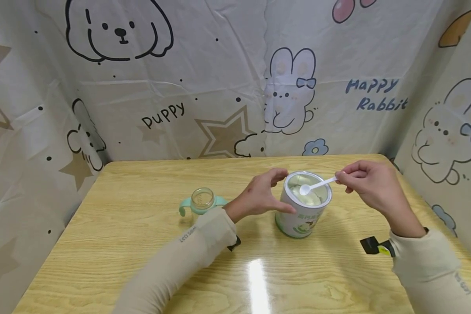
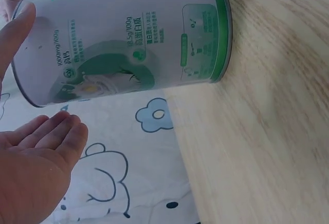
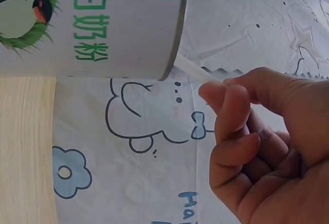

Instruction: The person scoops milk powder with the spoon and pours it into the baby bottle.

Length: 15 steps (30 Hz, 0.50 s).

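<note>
A milk powder can (image 1: pixel 298 220), white with green print, stands open-topped on the table, pale powder (image 1: pixel 312 199) showing inside. Between thumb and fingers, my right hand (image 1: pixel 370 185) pinches the handle of a white measuring spoon (image 1: pixel 321 185). The spoon's bowl lies over the can's mouth in the head view; in the right wrist view the rim hides that end. At the can's left side is my left hand (image 1: pixel 259 194), fingers spread. Its thumb (image 2: pixel 19 31) overlaps the can near the rim, while the other fingers (image 2: pixel 56 136) are extended apart from the wall.
A clear baby bottle (image 1: pixel 202 199) with mint-green handles stands uncapped left of the can, partly hidden by my left sleeve (image 1: pixel 204 237). The wooden table (image 1: pixel 133 218) ends at a printed cloth backdrop (image 1: pixel 227 83) behind and on both sides.
</note>
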Motion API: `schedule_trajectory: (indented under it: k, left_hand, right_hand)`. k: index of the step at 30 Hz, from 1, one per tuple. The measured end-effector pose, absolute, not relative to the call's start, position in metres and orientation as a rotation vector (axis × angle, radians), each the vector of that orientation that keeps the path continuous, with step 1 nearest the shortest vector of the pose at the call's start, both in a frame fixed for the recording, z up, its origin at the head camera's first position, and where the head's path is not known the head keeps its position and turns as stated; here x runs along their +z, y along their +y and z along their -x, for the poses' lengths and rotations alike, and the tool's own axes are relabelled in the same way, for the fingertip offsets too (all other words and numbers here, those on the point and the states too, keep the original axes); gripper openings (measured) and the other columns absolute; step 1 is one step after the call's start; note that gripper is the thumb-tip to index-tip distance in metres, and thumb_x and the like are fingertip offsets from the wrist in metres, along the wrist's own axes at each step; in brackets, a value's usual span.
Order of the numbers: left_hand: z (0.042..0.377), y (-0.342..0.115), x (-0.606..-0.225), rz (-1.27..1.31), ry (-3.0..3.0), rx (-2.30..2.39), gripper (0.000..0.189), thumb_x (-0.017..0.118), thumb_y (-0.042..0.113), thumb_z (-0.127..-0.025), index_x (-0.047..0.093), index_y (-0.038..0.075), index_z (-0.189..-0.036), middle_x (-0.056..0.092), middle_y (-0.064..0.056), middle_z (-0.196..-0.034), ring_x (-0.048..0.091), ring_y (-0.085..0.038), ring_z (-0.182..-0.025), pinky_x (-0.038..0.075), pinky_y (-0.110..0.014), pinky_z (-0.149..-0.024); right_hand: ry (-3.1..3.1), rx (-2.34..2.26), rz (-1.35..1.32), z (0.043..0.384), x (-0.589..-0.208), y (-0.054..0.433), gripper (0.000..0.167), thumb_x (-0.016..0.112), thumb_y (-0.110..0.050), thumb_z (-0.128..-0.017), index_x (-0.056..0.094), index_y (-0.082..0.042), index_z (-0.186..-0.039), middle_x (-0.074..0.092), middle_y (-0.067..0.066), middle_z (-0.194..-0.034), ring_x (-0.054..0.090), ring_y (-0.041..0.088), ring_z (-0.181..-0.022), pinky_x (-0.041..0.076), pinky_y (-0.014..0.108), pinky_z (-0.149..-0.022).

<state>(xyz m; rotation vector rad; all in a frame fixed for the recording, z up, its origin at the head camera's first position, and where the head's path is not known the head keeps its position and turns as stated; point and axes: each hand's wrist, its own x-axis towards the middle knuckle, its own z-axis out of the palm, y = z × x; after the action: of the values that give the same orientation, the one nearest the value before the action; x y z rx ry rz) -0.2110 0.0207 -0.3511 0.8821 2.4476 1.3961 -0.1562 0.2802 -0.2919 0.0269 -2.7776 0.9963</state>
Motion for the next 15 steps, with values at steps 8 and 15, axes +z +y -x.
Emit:
schedule_trajectory:
  k: [8,15]
  left_hand:
    - [0.211,0.025,-0.356,-0.870,2.407,1.453,0.095,0.095,0.019,-0.068,0.044,0.004,-0.146,0.053,-0.008,-0.144,0.050,-0.017,-0.132,0.041,-0.023,-0.108]
    - [0.210,0.028,-0.358,-0.844,2.389,1.470,0.094,0.095,0.019,-0.068,0.045,0.006,-0.146,0.054,-0.008,-0.143,0.052,-0.019,-0.131,0.043,-0.025,-0.107]
  right_hand:
    - [-2.788,0.927,-0.035,0.156,-0.293,0.270,0.023,0.069,-0.021,-0.094,0.069,0.002,-0.096,0.074,0.009,-0.080,0.062,0.017,-0.065,0.043,0.028,-0.047]
    - [-2.791,0.847,-0.073,0.160,-0.297,0.262,0.018,0.066,-0.016,-0.093,0.070,0.001,-0.094,0.074,0.009,-0.080,0.063,0.015,-0.063,0.044,0.027,-0.046]
